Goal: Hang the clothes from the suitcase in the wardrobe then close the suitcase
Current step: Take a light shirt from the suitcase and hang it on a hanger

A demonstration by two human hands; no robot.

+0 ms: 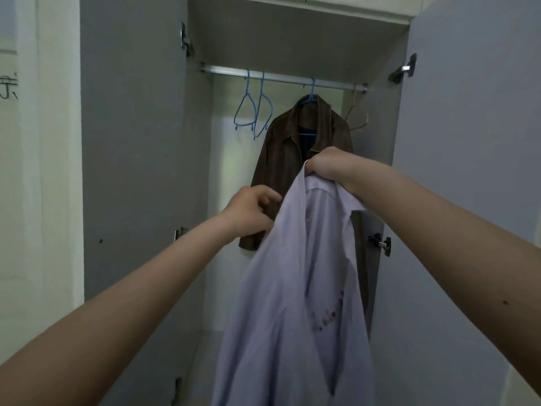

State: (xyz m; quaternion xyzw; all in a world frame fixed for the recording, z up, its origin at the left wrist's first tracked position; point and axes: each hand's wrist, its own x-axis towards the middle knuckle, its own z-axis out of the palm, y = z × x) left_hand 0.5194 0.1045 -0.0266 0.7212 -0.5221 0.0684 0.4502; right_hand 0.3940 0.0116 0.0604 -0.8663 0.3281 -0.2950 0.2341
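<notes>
Jacket hung; right hand grips shirt by collar, left hand pinches its edge, w/ hanger & suitcase TBD.

Cut-off, unreadable dark characters on left wall.

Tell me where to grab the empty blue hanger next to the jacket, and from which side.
Grip the hanger at its neck, just below the hook, coming from the front-left. It hangs nearly edge-on, so the arms offer little to hold, and the jacket crowds its right side. Lift it up off the rail.
</notes>
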